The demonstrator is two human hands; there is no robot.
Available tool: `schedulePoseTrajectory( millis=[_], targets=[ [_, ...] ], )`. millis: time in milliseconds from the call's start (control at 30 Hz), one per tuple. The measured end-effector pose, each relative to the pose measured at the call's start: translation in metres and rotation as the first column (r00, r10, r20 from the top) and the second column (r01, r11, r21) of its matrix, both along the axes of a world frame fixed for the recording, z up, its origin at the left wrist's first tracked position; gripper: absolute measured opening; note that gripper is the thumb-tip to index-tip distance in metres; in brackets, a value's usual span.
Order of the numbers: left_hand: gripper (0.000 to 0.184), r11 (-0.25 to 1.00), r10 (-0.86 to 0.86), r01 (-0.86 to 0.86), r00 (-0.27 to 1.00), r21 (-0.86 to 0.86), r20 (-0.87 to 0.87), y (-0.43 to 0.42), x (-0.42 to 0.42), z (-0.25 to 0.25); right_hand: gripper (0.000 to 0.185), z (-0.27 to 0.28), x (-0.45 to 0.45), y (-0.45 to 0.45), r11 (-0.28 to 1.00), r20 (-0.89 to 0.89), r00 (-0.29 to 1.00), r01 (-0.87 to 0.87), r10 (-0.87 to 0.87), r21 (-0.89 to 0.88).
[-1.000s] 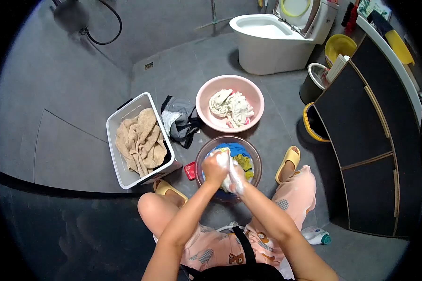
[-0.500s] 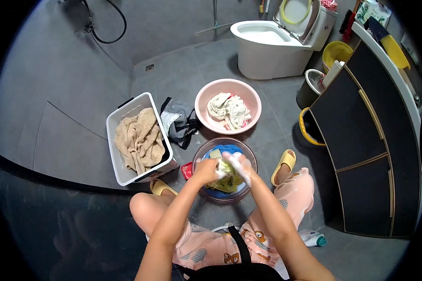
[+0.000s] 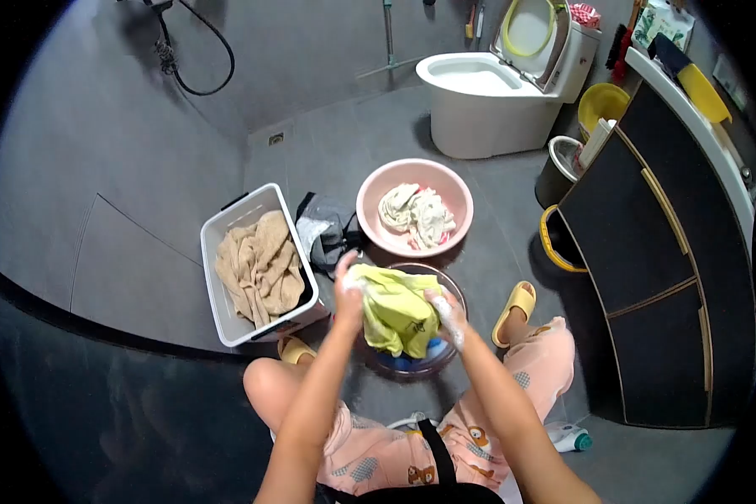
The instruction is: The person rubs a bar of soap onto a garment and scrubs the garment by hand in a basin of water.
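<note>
- Holding a lime-green garment (image 3: 399, 315) right above the brown basin (image 3: 445, 363), slung and crumpled between two foamy hands!
- Clasping its left upper edge with the left hand (image 3: 349, 296), one digit poking up beside the cloth; cannot tell how the others curl, being tucked behind the fabric.
- Pinching its right edge with the right hand (image 3: 448, 315), white suds smeared over the back and down towards the wrist.
- Well apart, both of them, with folds hanging in between and a small dark print showing low on the right.
- Down below, peeping out under the hem, a bit of blue cloth (image 3: 435, 346) inside the basin; mostly hidden from here.
- Just beyond, on the far side, a pink basin (image 3: 455, 189) with a twisted white cloth (image 3: 433, 220) in it, touched with red.
- Over to the left, a white box (image 3: 260, 202) loaded with a beige towel (image 3: 260, 273).
- Between box and pink basin, flat on the floor, a grey-and-black garment (image 3: 332, 223).
- Away to the right, a yellow slipper (image 3: 517, 307) on the foot; farther off, a white toilet (image 3: 491, 126), lid up.
</note>
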State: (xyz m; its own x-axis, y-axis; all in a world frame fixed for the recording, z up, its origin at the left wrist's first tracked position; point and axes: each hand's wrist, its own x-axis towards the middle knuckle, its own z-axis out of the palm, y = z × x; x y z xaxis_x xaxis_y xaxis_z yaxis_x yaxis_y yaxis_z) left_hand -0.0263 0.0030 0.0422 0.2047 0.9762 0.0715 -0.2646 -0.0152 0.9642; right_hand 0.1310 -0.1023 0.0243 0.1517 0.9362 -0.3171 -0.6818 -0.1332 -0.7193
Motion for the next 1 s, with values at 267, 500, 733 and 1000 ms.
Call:
schedulePoseTrajectory(
  millis=[267,500,733,1000],
  targets=[
    [0.028,0.764,0.108,0.357,0.751,0.538,-0.652,-0.093,0.062,-0.005,0.034,0.002,-0.010,0.014,0.956,-0.373,0.902,0.121,-0.219,-0.268],
    [0.021,0.943,0.192,0.010,0.799,0.333,-0.570,-0.044,0.066,-0.010,0.024,0.052,-0.033,0.020,0.896,-0.085,0.970,0.174,-0.227,-0.408],
    [0.018,0.939,0.252,-0.009,0.697,0.343,-0.672,-0.023,0.054,-0.019,0.029,-0.029,-0.046,0.017,0.959,-0.194,0.975,0.051,-0.108,-0.277],
    [0.046,0.721,-0.557,0.692,0.595,0.018,-0.580,0.007,0.023,-0.008,0.047,0.008,-0.004,0.012,0.982,-0.194,0.976,-0.130,0.102,-0.137]
  ],
)
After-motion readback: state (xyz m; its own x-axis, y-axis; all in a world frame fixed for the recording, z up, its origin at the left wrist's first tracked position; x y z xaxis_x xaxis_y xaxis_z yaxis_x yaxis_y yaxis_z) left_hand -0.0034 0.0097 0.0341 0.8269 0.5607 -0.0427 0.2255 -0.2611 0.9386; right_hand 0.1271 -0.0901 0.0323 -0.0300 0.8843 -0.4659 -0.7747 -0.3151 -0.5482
